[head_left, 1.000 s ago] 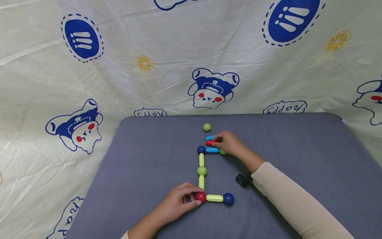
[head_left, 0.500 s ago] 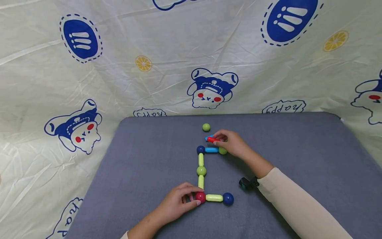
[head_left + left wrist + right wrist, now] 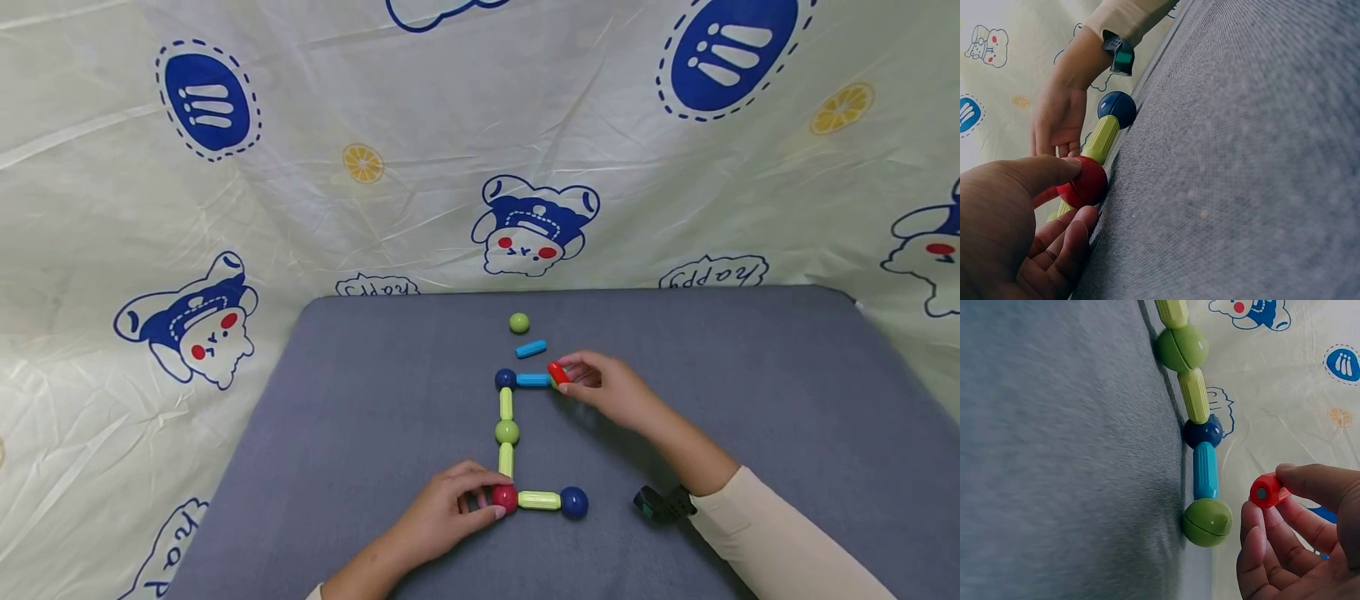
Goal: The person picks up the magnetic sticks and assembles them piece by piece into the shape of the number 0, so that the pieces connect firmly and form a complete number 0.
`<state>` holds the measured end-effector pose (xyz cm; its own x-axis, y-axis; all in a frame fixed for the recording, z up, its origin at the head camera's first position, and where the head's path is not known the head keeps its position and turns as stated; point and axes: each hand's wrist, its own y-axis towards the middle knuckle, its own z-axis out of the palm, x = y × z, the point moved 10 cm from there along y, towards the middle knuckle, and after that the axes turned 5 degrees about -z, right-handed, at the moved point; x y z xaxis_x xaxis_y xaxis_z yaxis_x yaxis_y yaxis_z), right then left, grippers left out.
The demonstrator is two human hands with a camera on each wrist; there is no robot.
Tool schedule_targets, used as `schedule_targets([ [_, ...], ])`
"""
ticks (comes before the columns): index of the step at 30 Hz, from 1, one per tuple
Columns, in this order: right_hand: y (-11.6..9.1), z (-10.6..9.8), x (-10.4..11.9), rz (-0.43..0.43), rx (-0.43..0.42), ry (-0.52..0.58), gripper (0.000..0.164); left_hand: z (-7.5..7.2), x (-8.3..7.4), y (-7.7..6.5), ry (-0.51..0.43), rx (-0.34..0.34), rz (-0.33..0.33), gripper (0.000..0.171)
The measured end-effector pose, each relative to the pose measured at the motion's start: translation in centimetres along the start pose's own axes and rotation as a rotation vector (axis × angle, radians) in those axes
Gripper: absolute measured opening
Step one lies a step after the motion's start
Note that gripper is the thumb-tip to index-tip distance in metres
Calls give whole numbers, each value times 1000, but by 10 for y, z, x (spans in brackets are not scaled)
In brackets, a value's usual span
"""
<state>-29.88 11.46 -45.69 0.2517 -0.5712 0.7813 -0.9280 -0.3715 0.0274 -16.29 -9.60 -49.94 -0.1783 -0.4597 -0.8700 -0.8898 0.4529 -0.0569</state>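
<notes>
My left hand (image 3: 453, 508) pinches a red ball (image 3: 506, 497) at the near corner of a chain of magnetic balls and rods lying on the grey table. From that ball a yellow-green rod (image 3: 539, 500) runs right to a blue ball (image 3: 574, 502). Away from me the chain passes a green ball (image 3: 507, 432) to a dark blue ball (image 3: 506, 379). A light blue rod (image 3: 533, 380) then leads right to another green ball (image 3: 1207, 522). Above that end, my right hand (image 3: 611, 387) pinches a red magnetic rod (image 3: 1267, 490), held apart from the ball in the right wrist view.
A loose light blue rod (image 3: 531, 349) and a loose green ball (image 3: 519, 322) lie beyond the chain. A black wrist device (image 3: 663, 505) sits on the right wrist. A printed sheet (image 3: 420, 108) hangs behind the table's far edge.
My right hand has picked up the red rod from beside the loose blue rod and carried it right and nearer. The left hand stays on the red ball.
</notes>
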Motion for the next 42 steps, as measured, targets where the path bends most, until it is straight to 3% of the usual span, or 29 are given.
schedule_targets([
  [9, -26, 8, -9, 46, 53, 81, 44, 0, 0, 0, -2, -7, -1, 31],
  [21, -55, 33, -14, 85, 110, 232, 44, -2, 2, 1, 5, -25, -13, 32],
  [29, -62, 49, -20, 193, 146, 355, 49, -3, 2, 3, 0, -53, -15, 30],
  [42, -68, 55, -25, 204, 144, 396, 51, -5, 3, 4, 7, -66, -16, 30],
])
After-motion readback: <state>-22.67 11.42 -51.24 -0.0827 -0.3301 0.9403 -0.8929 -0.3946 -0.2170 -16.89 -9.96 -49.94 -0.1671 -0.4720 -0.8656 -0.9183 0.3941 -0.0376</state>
